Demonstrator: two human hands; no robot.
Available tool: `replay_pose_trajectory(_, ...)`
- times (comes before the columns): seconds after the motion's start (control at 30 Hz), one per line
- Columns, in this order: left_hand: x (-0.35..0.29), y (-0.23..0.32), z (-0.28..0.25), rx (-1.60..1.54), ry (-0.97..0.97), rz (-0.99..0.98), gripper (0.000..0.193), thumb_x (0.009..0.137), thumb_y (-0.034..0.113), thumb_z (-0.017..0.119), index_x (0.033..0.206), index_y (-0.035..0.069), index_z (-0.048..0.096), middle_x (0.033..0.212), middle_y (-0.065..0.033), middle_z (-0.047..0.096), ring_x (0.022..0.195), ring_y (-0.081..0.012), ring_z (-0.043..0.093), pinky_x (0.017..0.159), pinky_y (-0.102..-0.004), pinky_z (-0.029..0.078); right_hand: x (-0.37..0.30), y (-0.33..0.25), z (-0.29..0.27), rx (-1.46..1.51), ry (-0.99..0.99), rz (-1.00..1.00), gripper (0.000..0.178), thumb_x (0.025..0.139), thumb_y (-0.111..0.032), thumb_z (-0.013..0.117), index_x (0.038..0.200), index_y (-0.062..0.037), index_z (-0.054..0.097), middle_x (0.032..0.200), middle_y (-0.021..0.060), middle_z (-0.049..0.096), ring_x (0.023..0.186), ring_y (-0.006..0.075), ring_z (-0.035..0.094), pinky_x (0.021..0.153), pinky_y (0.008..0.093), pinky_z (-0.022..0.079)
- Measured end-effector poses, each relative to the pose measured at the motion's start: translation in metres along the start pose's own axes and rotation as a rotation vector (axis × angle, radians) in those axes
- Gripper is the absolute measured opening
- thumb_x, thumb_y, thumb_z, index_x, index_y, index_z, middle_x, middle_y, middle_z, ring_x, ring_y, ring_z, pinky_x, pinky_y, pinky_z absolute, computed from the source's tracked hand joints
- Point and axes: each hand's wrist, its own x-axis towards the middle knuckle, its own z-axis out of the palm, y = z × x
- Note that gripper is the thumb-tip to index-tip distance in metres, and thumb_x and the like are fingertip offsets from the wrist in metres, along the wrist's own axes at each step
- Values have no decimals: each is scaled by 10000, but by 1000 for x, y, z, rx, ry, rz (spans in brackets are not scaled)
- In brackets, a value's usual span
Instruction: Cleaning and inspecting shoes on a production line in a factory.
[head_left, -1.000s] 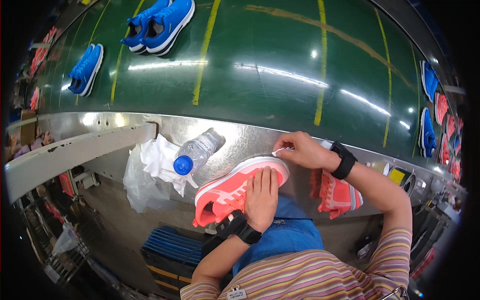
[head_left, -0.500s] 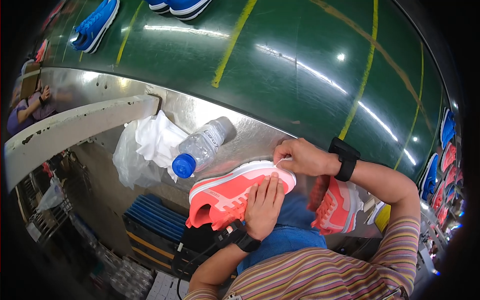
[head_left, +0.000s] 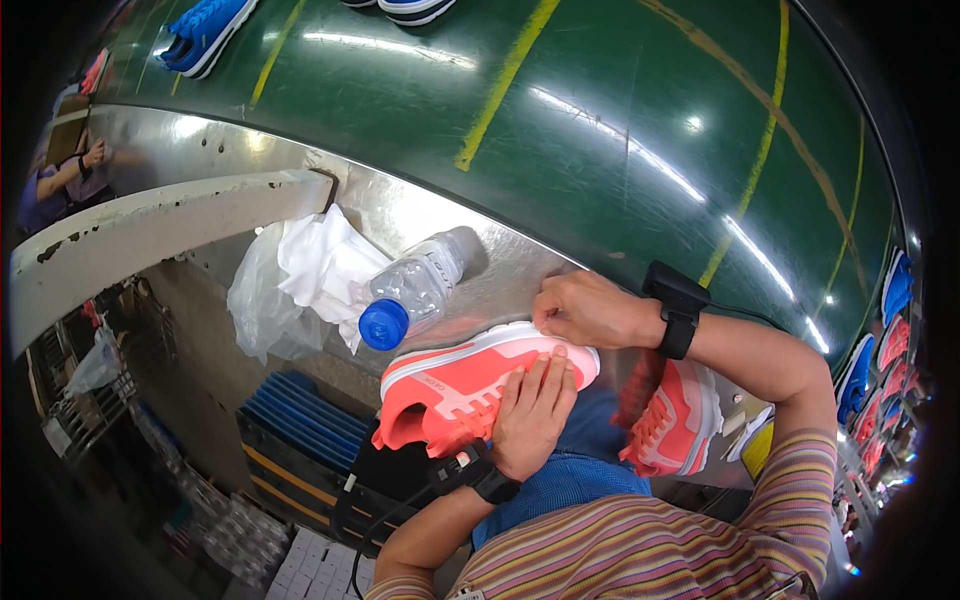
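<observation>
A coral sneaker (head_left: 455,380) with a white sole lies tilted on its side at the metal ledge, toe to the right. My left hand (head_left: 535,415) rests on its upper, the visible fingers stretched flat near the toe; the thumb is hidden. At the sole's edge by the forefoot, the fingers of my right hand (head_left: 585,308) are bent into a pinch. What they hold, if anything, is hidden. A second coral sneaker (head_left: 675,420) sits below my right forearm. Left of the work lies a clear plastic bottle (head_left: 420,285) with a blue cap, beside crumpled white paper (head_left: 325,262).
A green conveyor belt (head_left: 600,110) with yellow lines runs beyond the ledge (head_left: 490,265), carrying a blue sneaker (head_left: 210,35). A chipped pale metal bar (head_left: 180,215) crosses at left. Blue slats (head_left: 305,420) stand below. Several shoes line the far right. Another person's arm (head_left: 70,175) shows far left.
My right hand has slid slightly left along the sole's edge. A bit of white seen at its fingertips earlier no longer shows. My left hand stays on the sneaker; the whole view has shifted slightly.
</observation>
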Motion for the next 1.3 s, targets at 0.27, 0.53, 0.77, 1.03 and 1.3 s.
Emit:
replay_pose_trajectory(0.27,-1,-1,0,10,25,2,379,778,129,492,1141,31,535,1271,-120,498,1113,-246,504,924,-395,383,16,2,6,-12,-2,-20,85,703,-60,550,677,3,600,722,177,600,689,347,584,635,408,452)
replay_pose_trajectory(0.53,0,-1,0,5,48,-3,375,784,126,488,1146,36,534,1245,-114,517,1112,-243,508,926,-391,382,20,1,7,-89,-11,-289,63,742,-70,591,755,-10,580,735,104,512,724,288,537,688,370,440)
replay_pose_trajectory(0.77,-1,-1,0,19,34,-3,371,791,128,485,1148,42,534,1244,-107,522,1113,-235,509,922,-389,387,4,13,3,-117,-73,-455,193,707,-63,616,890,-5,597,848,105,542,821,280,550,741,364,453)
replay_pose_trajectory(1.03,0,0,-1,15,11,-8,367,795,126,484,1148,44,539,1258,-106,515,1118,-232,507,935,-392,376,-6,19,4,-121,25,-514,227,705,-53,616,926,2,611,892,105,562,864,271,555,764,349,457)
replay_pose_trajectory(1.3,-1,0,1,15,-5,-3,383,791,119,489,1163,41,539,1287,-110,491,1133,-243,494,937,-400,369,-18,24,2,-105,37,-491,219,722,-50,610,936,-4,610,893,103,567,853,271,557,757,349,454)
